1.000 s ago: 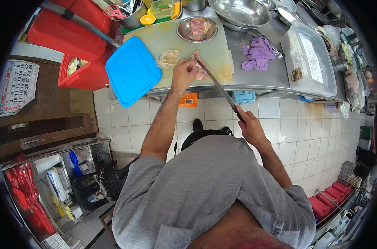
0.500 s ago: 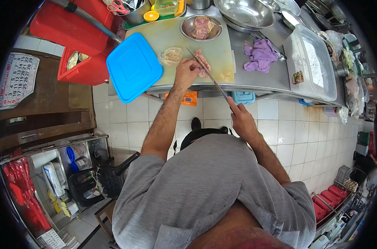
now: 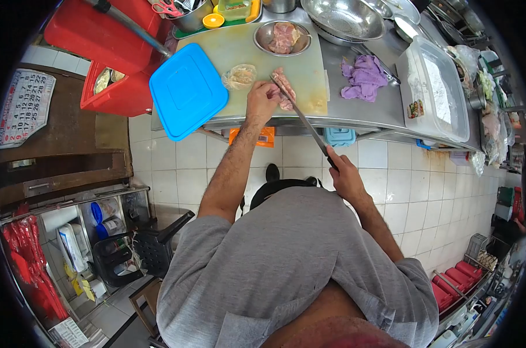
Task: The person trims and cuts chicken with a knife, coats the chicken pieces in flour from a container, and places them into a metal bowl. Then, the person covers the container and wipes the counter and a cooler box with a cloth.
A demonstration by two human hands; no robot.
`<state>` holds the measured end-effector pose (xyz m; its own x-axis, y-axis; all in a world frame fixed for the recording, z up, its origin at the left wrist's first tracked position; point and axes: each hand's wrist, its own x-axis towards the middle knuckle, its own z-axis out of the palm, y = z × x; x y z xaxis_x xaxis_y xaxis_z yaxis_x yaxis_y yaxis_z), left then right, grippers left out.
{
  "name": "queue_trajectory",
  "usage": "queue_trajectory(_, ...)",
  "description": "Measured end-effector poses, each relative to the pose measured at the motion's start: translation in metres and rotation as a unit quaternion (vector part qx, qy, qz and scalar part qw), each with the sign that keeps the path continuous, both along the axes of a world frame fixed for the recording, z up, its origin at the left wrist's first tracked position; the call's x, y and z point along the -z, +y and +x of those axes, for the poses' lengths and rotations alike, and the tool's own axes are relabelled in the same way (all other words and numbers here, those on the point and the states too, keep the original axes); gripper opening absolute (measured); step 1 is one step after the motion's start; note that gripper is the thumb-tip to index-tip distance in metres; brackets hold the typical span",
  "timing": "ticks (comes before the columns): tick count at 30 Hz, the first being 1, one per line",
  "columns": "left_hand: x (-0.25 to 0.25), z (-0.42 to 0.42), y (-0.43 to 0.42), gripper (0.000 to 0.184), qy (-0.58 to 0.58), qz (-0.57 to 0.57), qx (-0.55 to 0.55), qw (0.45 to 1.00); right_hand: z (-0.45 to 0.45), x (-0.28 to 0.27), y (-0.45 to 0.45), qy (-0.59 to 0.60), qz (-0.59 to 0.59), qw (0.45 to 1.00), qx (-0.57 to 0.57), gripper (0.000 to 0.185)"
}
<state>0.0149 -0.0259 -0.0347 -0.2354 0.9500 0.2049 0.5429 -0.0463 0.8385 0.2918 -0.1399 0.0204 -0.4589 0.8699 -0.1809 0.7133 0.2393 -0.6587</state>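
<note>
My right hand point(image 3: 345, 174) is wrapped round the black handle of a long knife point(image 3: 307, 126). The blade slants up and left, its tip end lying over a strip of raw meat point(image 3: 285, 87) on the pale cutting board point(image 3: 307, 81). My left hand point(image 3: 263, 100) pinches the left side of that meat, close beside the blade. Just up and left of this hand sits a clear plastic bag point(image 3: 239, 76) with pale contents. Behind the meat, a steel bowl point(image 3: 263, 39) holds a bigger piece of raw meat point(image 3: 284, 37).
A blue lid point(image 3: 188, 91) overlaps the board's left edge, near a red cooler point(image 3: 115, 93). Rightward lie a purple cloth point(image 3: 363, 78) and a tub of white powder point(image 3: 437, 87). Steel bowls point(image 3: 344, 20) stand behind. A halved orange point(image 3: 213, 21) sits back left.
The view has shifted slightly. The knife pulled back toward me and then slid forward over the meat again, with my right hand moving along. My left hand stays on the meat.
</note>
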Motion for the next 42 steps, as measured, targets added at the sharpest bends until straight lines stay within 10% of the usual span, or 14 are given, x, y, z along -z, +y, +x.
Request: queue_trajectory(42, 0.001, 0.002, -0.011, 0.015, 0.023, -0.003, 0.013, 1.0, -0.007, 0.001, -0.001, -0.068, -0.016, 0.997, -0.025, 0.058)
